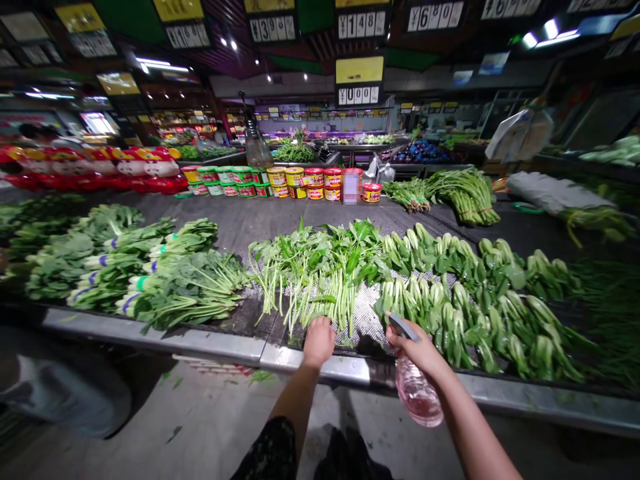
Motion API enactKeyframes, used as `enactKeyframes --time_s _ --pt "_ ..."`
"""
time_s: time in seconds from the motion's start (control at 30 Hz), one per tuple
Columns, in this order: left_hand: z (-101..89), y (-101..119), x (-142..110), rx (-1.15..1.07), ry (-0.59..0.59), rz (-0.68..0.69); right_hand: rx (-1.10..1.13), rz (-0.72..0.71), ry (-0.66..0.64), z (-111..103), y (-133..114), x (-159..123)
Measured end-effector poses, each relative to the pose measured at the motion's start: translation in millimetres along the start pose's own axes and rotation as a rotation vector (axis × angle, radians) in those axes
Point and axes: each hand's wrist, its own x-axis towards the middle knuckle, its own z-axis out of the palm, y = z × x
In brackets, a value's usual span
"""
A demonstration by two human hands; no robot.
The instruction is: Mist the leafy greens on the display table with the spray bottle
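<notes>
My right hand is wrapped around the grey head of a spray bottle with a clear pinkish body, which hangs over the front edge of the display. To its left, my left hand has its fingers curled at the lower stem ends of a pile of water spinach; its fingertips are partly hidden among the stems. Bok choy with wet-looking leaves lies in rows just beyond and to the right of the bottle.
Tied bunches of leafy greens lie on the left. Behind stand stacked colourful tubs and bundled long-stemmed greens. A metal edge runs along the front. Price signs hang overhead. A blurred grey shape is at lower left.
</notes>
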Motion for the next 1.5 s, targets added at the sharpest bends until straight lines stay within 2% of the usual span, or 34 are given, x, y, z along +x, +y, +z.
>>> enactKeyframes --time_s 0.23,0.33,0.53,0.7,0.87,1.03,1.17,1.33,1.5 --pt "0.8 0.7 1.5 -0.011 -0.015 -0.010 0.059 0.012 -0.058 -2.0 -4.8 -10.4" --pt "2.0 0.6 1.8 -0.011 -0.038 -0.011 0.031 -0.011 -0.079 1.2 0.2 -11.2" --pt "4.0 -0.1 2.4 -0.014 -0.059 -0.023 -0.043 -0.014 -0.047 13.4 17.1 -11.7" --pt "7.2 -1.4 1.4 -0.014 -0.071 -0.048 -0.058 0.001 -0.025 8.7 20.7 -14.1" --pt "9.8 -3.6 2.8 -0.006 -0.109 -0.048 -0.010 -0.006 0.020 0.7 11.5 -11.1" --pt "6.8 -9.1 6.4 0.002 -0.184 -0.013 -0.096 -0.057 0.046 8.3 -8.1 -2.5" --pt "-7.9 -30.9 4.3 0.019 -0.212 0.028 -0.138 -0.105 0.066 21.4 -22.9 5.7" --pt "-41.2 -82.8 0.7 0.063 -0.202 0.060 -0.164 -0.144 0.125 42.6 -34.5 14.3" --pt "-61.3 -125.5 -2.3 0.090 -0.198 0.099 -0.148 -0.071 0.138 66.7 -32.8 21.9"
